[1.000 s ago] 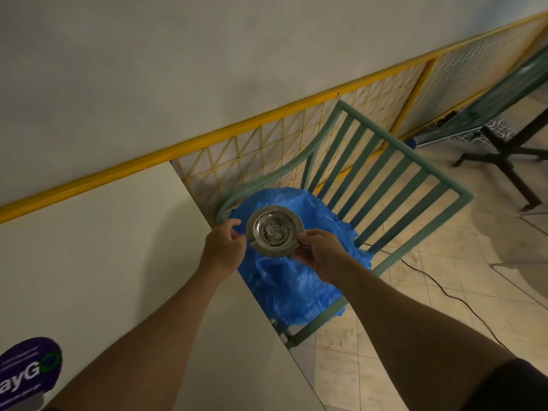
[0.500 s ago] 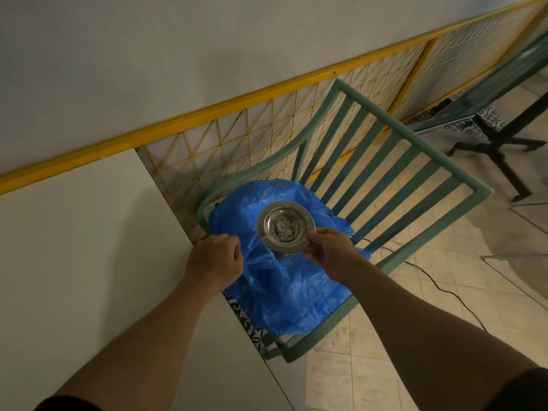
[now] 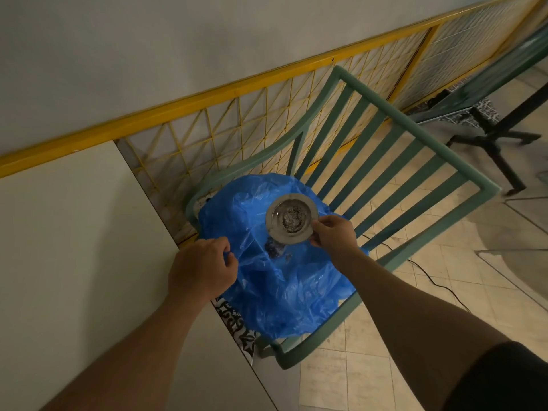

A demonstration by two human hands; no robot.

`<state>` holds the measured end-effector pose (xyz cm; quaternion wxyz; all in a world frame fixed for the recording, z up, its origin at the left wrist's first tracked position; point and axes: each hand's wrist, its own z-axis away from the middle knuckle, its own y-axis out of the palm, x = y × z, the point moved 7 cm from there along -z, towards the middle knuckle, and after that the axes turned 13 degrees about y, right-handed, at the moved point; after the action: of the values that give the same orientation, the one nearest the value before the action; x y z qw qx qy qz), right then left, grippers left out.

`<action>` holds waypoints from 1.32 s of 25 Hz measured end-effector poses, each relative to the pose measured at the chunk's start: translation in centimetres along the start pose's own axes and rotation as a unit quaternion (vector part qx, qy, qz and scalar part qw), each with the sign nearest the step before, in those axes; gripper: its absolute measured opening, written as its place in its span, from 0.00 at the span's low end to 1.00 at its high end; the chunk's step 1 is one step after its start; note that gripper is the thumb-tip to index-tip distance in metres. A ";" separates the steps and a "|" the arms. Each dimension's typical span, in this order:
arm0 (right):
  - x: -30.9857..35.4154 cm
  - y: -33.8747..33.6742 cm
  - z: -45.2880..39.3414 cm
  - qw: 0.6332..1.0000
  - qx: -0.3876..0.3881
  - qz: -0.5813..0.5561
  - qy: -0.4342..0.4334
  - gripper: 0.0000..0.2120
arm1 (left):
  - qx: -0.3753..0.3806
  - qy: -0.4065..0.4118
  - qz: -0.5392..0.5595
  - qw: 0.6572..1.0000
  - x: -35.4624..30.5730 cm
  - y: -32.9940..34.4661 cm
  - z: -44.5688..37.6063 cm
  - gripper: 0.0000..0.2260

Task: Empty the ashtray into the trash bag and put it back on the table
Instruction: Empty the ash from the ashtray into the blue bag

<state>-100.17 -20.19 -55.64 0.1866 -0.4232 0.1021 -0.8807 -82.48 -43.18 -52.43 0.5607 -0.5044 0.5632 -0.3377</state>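
Note:
A round metal ashtray (image 3: pixel 292 218) with grey ash in its bowl is held level above the blue trash bag (image 3: pixel 281 280). My right hand (image 3: pixel 332 237) pinches its near right rim. The bag lies crumpled on the seat of a green chair (image 3: pixel 385 161). A dark patch shows in the bag just below the ashtray. My left hand (image 3: pixel 203 268) grips the bag's left edge, next to the corner of the white table (image 3: pixel 74 262).
The green slatted chair stands against a yellow wire fence (image 3: pixel 237 114) and wall. A black cable (image 3: pixel 430 277) runs over the tiled floor to the right. A second table on a black cross base (image 3: pixel 495 140) stands far right.
My left hand let go of the ashtray and moved down-left to grip the bag's edge. The right hand alone carried the ashtray out over the bag.

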 end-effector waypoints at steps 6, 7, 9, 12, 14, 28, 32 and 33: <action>2.4 -0.6 -0.2 0.984 -0.074 0.126 -0.103 0.04 | 0.003 -0.010 0.010 1.000 -0.1 -0.1 0.1 0.07; 2.7 -0.5 -0.2 0.979 -0.082 0.143 -0.119 0.04 | 0.001 -0.007 0.010 1.000 -0.1 -0.2 0.1 0.08; 3.1 -0.3 -0.2 0.970 -0.092 0.169 -0.146 0.05 | -0.002 -0.002 0.008 1.000 -0.2 -0.2 0.1 0.09; 3.3 0.2 -0.4 0.958 -0.097 0.204 -0.174 0.05 | -0.002 -0.003 0.006 1.000 -0.1 -0.2 0.1 0.10; 3.3 0.4 -0.5 0.950 -0.102 0.227 -0.187 0.04 | 0.002 -0.006 0.006 1.000 -0.1 -0.2 0.1 0.10; 3.7 1.7 1.2 0.860 -0.130 0.380 -0.314 0.06 | 0.007 -0.014 0.004 1.000 -0.2 -0.3 0.1 0.10; 3.7 2.2 1.6 0.839 -0.130 0.407 -0.336 0.07 | 0.008 -0.012 0.003 1.000 -0.2 -0.4 0.1 0.10; 3.7 2.3 1.6 0.837 -0.132 0.410 -0.338 0.07 | 0.007 -0.012 0.002 1.000 -0.2 -0.5 0.1 0.10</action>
<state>-100.47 -23.83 -52.76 0.4956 -0.6350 0.3119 -0.5038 -82.34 -43.05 -51.94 0.5717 -0.5036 0.5550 -0.3339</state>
